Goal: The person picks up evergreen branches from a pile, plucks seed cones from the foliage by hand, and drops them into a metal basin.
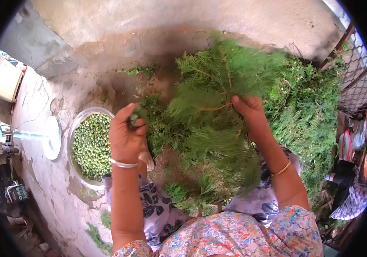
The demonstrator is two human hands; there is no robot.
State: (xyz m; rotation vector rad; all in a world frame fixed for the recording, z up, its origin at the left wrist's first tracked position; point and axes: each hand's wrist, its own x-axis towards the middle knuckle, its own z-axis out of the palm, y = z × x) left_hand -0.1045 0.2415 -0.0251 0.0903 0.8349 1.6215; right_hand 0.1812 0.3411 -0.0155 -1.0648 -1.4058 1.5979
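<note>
My right hand pinches the woody stem of a leafy evergreen branch, which spreads in front of me and is smeared by motion. My left hand, wearing a silver bangle, is curled around small dark green cones that show between thumb and fingers. To the left of that hand stands a round metal basin full of green and yellowish cones. The lower part of the branch hangs over my lap, hiding part of my patterned trousers.
A large heap of cut evergreen branches lies to the right, beside a wire mesh fence. A white round-based stand fan is left of the basin. A concrete wall runs along the back. A pale tub sits far left.
</note>
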